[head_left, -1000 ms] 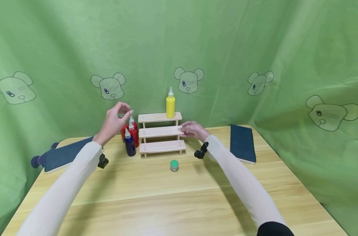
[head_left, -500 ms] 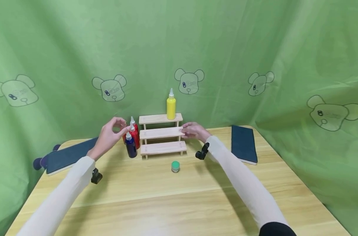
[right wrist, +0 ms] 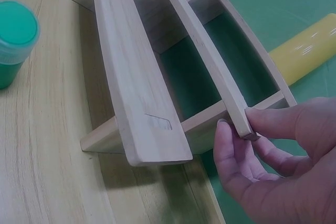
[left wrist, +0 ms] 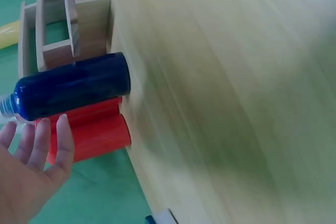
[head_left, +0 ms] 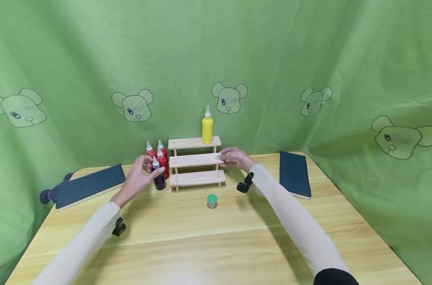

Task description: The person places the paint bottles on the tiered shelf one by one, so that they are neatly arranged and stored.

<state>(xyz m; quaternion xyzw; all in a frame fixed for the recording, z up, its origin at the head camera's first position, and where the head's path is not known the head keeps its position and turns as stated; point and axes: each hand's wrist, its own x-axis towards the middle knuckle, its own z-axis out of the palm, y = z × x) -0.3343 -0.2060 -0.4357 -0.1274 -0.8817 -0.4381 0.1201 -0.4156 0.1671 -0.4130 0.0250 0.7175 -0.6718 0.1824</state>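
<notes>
My left hand (head_left: 134, 181) is at a dark blue squeeze bottle (head_left: 160, 183) with a white pointed cap. Its thumb reaches in front of the bottle, the fingers behind. In the left wrist view, extended fingers (left wrist: 64, 142) lie beside the upright bottle's shoulder, not wrapped round it. Several red squeeze bottles (head_left: 162, 160) stand just behind. My right hand (head_left: 235, 157) pinches the right end of the middle board of a three-step wooden stand (head_left: 194, 160); the right wrist view shows thumb above and fingers below. A yellow squeeze bottle (head_left: 207, 131) stands on the top step.
A small green-lidded jar (head_left: 212, 201) sits before the stand. One dark blue notebook (head_left: 295, 174) lies at the right, another (head_left: 89, 187) at the left over a purple object (head_left: 52, 194). A green curtain (head_left: 187, 51) hangs behind the table.
My left hand has come down from above the bottles to beside the blue one, its thumb now in front of it. My right hand keeps its pinch on the stand.
</notes>
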